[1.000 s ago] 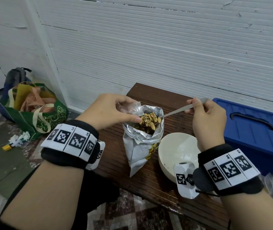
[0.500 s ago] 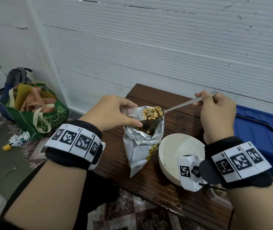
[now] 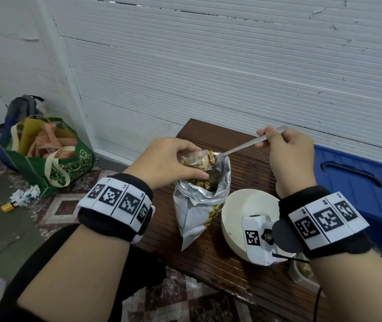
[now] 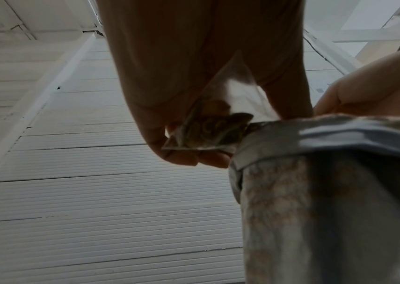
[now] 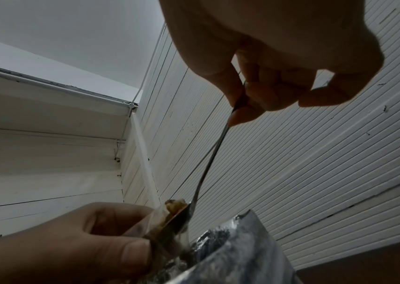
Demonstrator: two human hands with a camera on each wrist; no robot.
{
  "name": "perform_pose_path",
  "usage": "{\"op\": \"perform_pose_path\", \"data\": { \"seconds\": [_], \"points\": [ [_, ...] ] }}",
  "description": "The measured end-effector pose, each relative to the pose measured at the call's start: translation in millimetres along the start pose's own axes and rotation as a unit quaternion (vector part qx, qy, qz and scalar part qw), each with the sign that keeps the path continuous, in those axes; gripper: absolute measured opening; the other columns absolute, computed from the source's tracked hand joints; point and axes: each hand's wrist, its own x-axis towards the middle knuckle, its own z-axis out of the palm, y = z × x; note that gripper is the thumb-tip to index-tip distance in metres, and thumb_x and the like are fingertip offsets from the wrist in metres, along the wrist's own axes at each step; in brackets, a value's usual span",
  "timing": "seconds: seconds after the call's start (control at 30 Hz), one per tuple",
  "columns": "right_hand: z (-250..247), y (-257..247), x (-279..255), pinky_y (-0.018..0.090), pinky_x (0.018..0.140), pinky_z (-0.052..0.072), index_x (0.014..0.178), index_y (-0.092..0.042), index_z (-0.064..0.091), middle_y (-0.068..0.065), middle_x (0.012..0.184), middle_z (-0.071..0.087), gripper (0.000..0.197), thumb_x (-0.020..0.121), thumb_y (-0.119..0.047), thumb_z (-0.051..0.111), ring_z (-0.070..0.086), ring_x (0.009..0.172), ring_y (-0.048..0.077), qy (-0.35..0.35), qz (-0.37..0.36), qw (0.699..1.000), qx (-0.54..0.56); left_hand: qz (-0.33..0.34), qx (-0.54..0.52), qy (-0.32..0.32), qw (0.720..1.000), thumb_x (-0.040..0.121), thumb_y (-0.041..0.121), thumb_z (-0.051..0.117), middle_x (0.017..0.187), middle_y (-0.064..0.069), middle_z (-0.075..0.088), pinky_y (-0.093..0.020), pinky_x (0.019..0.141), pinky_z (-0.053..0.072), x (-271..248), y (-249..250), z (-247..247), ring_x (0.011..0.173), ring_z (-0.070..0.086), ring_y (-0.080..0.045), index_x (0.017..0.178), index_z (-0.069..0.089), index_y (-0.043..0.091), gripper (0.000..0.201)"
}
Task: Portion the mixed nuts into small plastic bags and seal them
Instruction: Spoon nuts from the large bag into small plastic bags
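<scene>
The person sits at a dark wooden table [image 3: 250,182] set against a white ribbed wall. Their left hand [image 3: 169,161] pinches a small clear plastic bag [image 3: 192,159], thumb underneath and fingers curled over the top, holding its mouth toward the right, just above the open top of a foil nut packet [image 3: 199,205]. That packet stands upright on the table, its silver lining folded outward, with nuts [image 3: 200,183] visible inside.

The right hand [image 3: 290,159] grips the handle of a metal spoon [image 3: 243,147] between thumb and curled fingers. The spoon slopes down to the left, and its bowl, heaped with nuts, sits at the mouth of the small bag; from the right wrist view the bowl [image 5: 181,213] is tipped against the clear plastic. Some nuts already lie inside the little bag, as the left wrist view shows [image 4: 208,130].

Just right of the packet sits 1 cream bowl [image 3: 243,205]. Beyond the right forearm stands a blue plastic bin [image 3: 357,182] with a lid. On the floor to the left rests a green tote bag [image 3: 53,163], a grey backpack [image 3: 22,108] behind it.
</scene>
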Motion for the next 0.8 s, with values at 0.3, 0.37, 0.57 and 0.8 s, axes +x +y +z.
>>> {"op": "perform_pose_path", "data": {
  "seconds": [0.3, 0.37, 0.57, 0.8],
  "points": [
    [3.7, 2.2, -5.0, 0.018, 0.072, 0.043, 0.082, -0.016, 0.071, -0.009, 0.066, 0.067, 0.027, 0.098, -0.024, 0.05, 0.059, 0.08, 0.008, -0.024, 0.016, 0.999, 0.027, 0.003, -0.022, 0.009, 1.0, 0.062, 0.046, 0.085, 0.089, 0.021, 0.066, -0.001, 0.067, 0.042, 1.0, 0.3, 4.4, 0.082, 0.058, 0.009, 0.105, 0.07, 0.031, 0.048],
    [4.3, 2.3, -5.4, 0.025, 0.084, 0.043, 0.08, -0.017, 0.071, -0.01, 0.062, 0.067, 0.027, 0.098, -0.024, 0.051, 0.062, 0.085, 0.008, -0.026, 0.018, 0.999, 0.033, 0.001, -0.031, 0.011, 0.999, 0.062, 0.047, 0.085, 0.091, 0.02, 0.066, -0.004, 0.069, 0.043, 0.9, 0.0, 5.2, 0.085, 0.059, 0.007, 0.105, 0.07, 0.031, 0.049],
    [5.3, 3.0, -5.4, 0.028, 0.085, 0.042, 0.084, -0.017, 0.072, -0.01, 0.06, 0.067, 0.025, 0.097, -0.026, 0.053, 0.059, 0.074, 0.004, -0.045, 0.01, 0.998, 0.049, -0.005, -0.046, 0.002, 0.999, 0.062, 0.049, 0.083, 0.097, 0.018, 0.067, -0.008, 0.073, 0.046, -0.2, 3.5, 7.6, 0.09, 0.06, 0.004, 0.108, 0.069, 0.031, 0.052],
    [2.1, 2.8, -3.4, 0.044, 0.098, 0.046, 0.081, -0.025, 0.07, -0.004, 0.067, 0.07, 0.023, 0.097, -0.026, 0.053, 0.066, 0.09, 0.02, -0.059, -0.045, 0.993, 0.094, -0.016, -0.059, 0.01, 0.998, 0.066, 0.049, 0.081, 0.094, 0.015, 0.067, -0.002, 0.065, 0.042, -0.5, 3.1, 6.6, 0.086, 0.06, 0.003, 0.104, 0.068, 0.03, 0.044]
  ]
}}
